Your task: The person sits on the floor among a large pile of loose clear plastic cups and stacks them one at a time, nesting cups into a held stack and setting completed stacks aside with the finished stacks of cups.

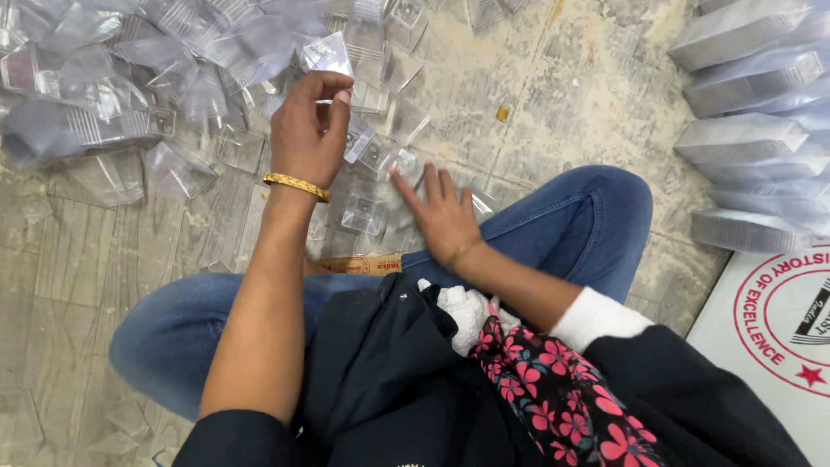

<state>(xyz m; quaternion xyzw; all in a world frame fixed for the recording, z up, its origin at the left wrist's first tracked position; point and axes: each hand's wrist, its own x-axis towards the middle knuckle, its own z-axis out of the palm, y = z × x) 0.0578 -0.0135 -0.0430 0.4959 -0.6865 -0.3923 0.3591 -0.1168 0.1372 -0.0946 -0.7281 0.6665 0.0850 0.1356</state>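
I sit cross-legged on a tiled floor [571, 78] in blue jeans. My left hand [307, 130], with a gold bangle on the wrist, is raised with fingers pinched on a small clear plastic box [328, 56]. My right hand [441, 212] lies flat with fingers spread, reaching toward small clear boxes [380, 156] on the floor just ahead of my knee. Another clear box [363, 214] sits between my two hands. What each box holds is too small to tell.
A heap of clear plastic bags and boxes [112, 86] covers the floor at the upper left. Stacked packs of clear boxes [752, 130] lie at the right. A white printed board [778, 329] is at the lower right. A cardboard strip [367, 264] rests by my leg.
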